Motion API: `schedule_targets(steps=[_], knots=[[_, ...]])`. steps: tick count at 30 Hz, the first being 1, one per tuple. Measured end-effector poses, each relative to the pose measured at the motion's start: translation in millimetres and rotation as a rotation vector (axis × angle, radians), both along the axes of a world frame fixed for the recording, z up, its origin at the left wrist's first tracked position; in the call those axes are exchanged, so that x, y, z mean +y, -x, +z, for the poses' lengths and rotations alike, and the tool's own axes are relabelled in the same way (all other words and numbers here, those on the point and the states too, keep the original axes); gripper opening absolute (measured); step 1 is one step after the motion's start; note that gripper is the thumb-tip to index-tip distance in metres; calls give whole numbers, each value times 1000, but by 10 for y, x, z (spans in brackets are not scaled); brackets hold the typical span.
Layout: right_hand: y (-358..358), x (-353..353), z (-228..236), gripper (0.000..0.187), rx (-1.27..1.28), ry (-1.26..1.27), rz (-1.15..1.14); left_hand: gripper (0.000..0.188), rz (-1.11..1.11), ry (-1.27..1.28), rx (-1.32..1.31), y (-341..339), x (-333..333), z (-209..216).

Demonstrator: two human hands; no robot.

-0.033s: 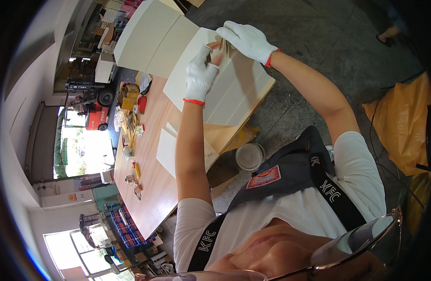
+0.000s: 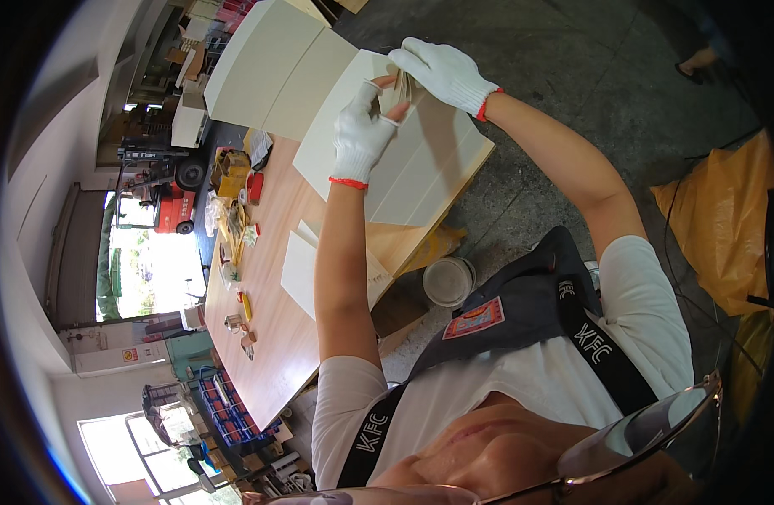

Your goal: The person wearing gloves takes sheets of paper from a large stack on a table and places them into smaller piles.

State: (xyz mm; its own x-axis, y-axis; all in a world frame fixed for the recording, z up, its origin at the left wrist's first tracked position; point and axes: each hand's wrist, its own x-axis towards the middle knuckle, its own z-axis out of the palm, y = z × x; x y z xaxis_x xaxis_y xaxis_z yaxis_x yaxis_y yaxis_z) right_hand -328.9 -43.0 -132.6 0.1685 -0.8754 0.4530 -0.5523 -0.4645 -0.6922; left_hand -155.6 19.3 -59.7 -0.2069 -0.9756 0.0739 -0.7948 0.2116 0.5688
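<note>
Nudged left hand (image 2: 361, 141) thumb-first toward fanned sheets (image 2: 402, 86) near right edge of bench (image 2: 265, 337), with wide grip; can't tell for right hand (image 2: 444, 74); bend gently, avoid creasing.

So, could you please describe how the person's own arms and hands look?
The left hand and right hand wear white knitted gloves with red cuffs; two left fingertips show bare. Both forearms are bare below short white sleeves.
</note>
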Motion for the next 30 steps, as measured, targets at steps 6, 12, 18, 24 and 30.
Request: schedule_targets(steps=[6, 12, 18, 24, 30], knots=[[-31, 19, -7, 29, -16, 48, 9, 42, -86, 139, 126, -146, -58, -118], [13, 94, 98, 36, -109, -35, 27, 42, -146, 153, 175, -138, -89, -153], [232, 228, 316, 52, -2, -54, -35, 35, -171, 374, 64, -124, -46, -131], [357, 142, 240, 42, 467, 283, 4, 31, -161, 445, 34, -95, -42, -128], [163, 35, 380, 39, 230, 93, 130, 25, -116, 379, -52, -95, -29, -127]])
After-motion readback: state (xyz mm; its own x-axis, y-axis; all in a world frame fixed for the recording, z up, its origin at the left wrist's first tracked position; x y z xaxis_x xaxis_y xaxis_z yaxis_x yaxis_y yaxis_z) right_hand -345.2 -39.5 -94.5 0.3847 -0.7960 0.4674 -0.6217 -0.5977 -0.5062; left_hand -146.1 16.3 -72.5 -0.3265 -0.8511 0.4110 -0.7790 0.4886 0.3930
